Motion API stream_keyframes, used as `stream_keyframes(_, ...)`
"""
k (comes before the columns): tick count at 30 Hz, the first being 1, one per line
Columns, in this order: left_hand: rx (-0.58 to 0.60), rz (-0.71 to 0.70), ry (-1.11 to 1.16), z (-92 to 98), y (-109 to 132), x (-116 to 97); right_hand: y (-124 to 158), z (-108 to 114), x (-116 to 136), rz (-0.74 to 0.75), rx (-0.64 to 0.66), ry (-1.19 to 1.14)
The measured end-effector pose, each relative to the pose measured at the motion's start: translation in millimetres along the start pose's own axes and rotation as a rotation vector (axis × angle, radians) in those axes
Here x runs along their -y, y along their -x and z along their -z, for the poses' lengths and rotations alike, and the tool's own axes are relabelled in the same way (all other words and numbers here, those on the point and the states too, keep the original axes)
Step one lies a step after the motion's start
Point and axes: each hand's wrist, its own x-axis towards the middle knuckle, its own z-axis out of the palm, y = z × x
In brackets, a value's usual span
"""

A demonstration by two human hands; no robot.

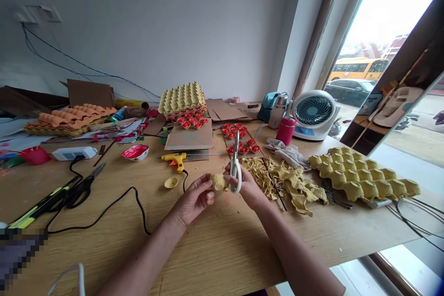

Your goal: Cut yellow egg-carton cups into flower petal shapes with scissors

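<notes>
Between finger and thumb, my left hand (198, 195) pinches a yellow egg-carton cup (219, 182) over the front of the wooden table. My right hand (247, 188) is closed on white-handled scissors (236, 166), blades pointing up and away from me; its fingertips also reach the cup's right edge. A second cut cup (171, 183) lies on the table to the left. Yellow carton scraps (267, 178) are heaped just beyond my right hand. Red paper-pulp flowers (243, 148) sit on cardboard behind the scissors, with more red flowers (192, 121) on a board further left.
A yellow glue gun (176, 162) with a black cord lies left of centre. Black scissors (81, 187) and a power strip (74, 153) are at left. An egg tray (360, 173), a pink bottle (286, 130) and a fan (314, 113) stand at right.
</notes>
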Motion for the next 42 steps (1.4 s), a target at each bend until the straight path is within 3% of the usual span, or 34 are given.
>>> stream_keyframes(5,-0.029,-0.015,0.075,1.7,-1.6,1.3,0.1,4.1,-5.0,-0.012,0.038,-0.028)
stream_keyframes(14,0.024,0.002,-0.009,-0.7,0.4,-1.3,4.2,6.3,-9.3,-0.042,0.126,-0.01)
stream_keyframes(37,0.122,-0.069,-0.166,-5.1,2.9,2.9,4.1,3.9,-9.9,-0.088,0.131,-0.045)
stream_keyframes(42,0.066,-0.106,-0.13,-5.5,2.6,2.0,2.9,4.0,-12.1,-0.085,0.103,-0.062)
